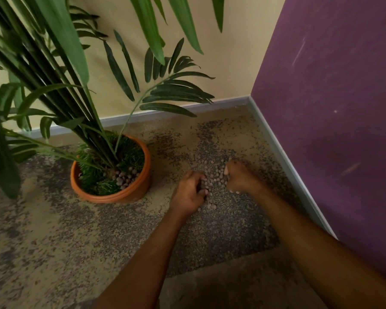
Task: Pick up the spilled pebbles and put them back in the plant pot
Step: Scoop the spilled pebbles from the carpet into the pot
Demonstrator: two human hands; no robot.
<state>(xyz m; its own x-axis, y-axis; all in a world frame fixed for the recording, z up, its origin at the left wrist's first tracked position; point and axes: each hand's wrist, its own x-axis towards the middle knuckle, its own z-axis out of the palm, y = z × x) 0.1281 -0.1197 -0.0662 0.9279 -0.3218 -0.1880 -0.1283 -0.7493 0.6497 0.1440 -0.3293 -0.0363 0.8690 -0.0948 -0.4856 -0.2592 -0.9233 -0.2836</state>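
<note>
Cupped between the curled left hand [188,192] and right hand [237,177], small round brown clay pebbles [214,178], light and prone to rolling, are best scooped from underneath, at three o'clock from the terracotta plant pot [129,192].

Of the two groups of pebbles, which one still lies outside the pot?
The group on the carpet, between the left hand and right hand. The other group sits inside the orange pot, at the plant's base.
</note>
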